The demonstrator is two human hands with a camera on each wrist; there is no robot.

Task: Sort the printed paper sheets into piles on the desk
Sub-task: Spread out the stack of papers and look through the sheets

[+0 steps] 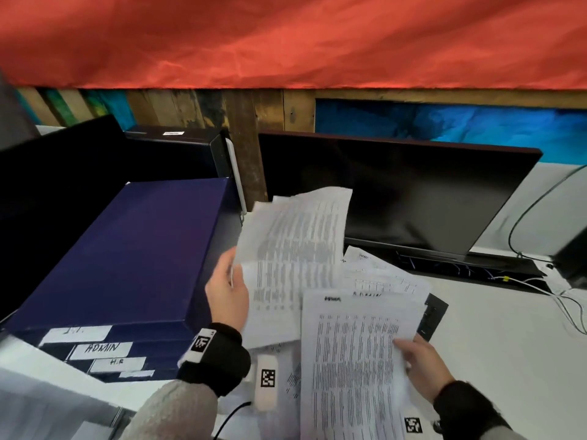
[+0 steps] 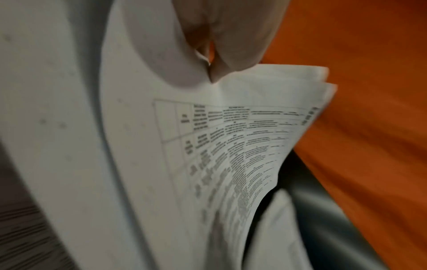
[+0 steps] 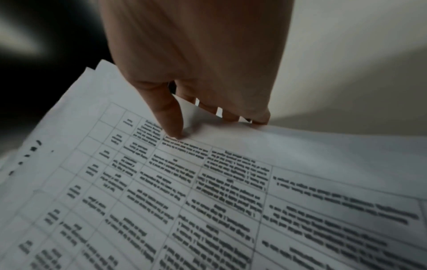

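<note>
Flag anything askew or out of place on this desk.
The loose sheets by the monitor lie fanned at mismatched angles, no squared pile, and partly cover a black device. No tears or spills show.

the printed paper sheets (image 1: 292, 249) are showing white, ruled with thin grey table lines and packed with rows of dark grey and black text. the sheet nearest the camera (image 1: 355, 360) is carrying the same white ground under dense columns of black print. the box (image 1: 133, 249) is showing deep navy blue, with white labels (image 1: 101, 349) lettered in black on its front. the monitor (image 1: 413, 192) is showing black. the cloth (image 1: 286, 39) hanging behind is glowing orange-red over brown wooden boards (image 1: 241, 122) and patches of bright blue. the desk (image 1: 495, 344) is showing plain white. the wrist bands (image 1: 219, 360) are showing black, with black-and-white square code tags (image 1: 200, 342). the sleeves (image 1: 171, 414) are showing grey.
</note>
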